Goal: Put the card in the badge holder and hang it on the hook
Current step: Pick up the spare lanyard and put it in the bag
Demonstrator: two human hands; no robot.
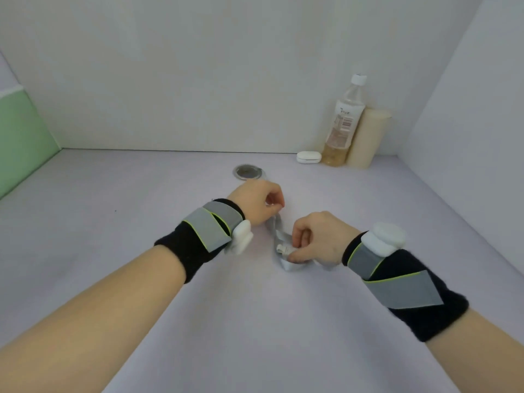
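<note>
Both my hands are closed around the grey lanyard (279, 232), which lies near the middle of the pale tabletop (141, 211). My left hand (256, 200) is curled shut with the fingertips pinching the far end of the strap, lifted just off the surface. My right hand (319, 239) is clenched nearer to me, thumb and fingers pressed on a small white clip (283, 248) where the strap folds into a bunch against the table. The strap runs between my 2 hands in a short slack band. I cannot tell whether a card or the holder itself is under my right fingers; they cover that part.

At the far right corner stand a clear bottle (344, 123) holding a little amber liquid, a cream cylinder (368, 137) touching it, and a small white case (309, 157) just beside the bottle. A round metal disc (248, 171) sits in the tabletop just beyond my left hand.
</note>
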